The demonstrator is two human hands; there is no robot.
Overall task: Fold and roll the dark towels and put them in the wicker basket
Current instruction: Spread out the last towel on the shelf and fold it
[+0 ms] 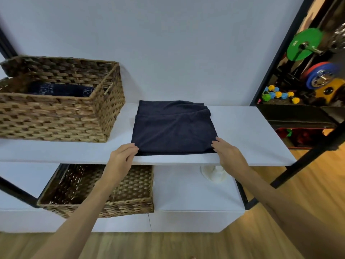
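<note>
A dark towel (pixel 172 128) is lying folded into a rough rectangle, its layers stepped at the far edge and faintly creased across the top. It is resting on a white shelf (pixel 252 131), just to the right of a wicker basket (pixel 56 113) that is already holding another dark towel (pixel 61 90) with pale lettering. Beyond the shelf a plain pale wall is rising; right of the towel, a black rack is showing coloured weight plates (pixel 304 44). Below the towel, a second wicker basket (pixel 130 199) is sitting on a lower white shelf over a wooden floor. The left hand (pixel 122 156) is pinching the towel's near left corner, while the right hand (pixel 226 153) is pinching its near right corner, each grip narrow on the cloth.
</note>
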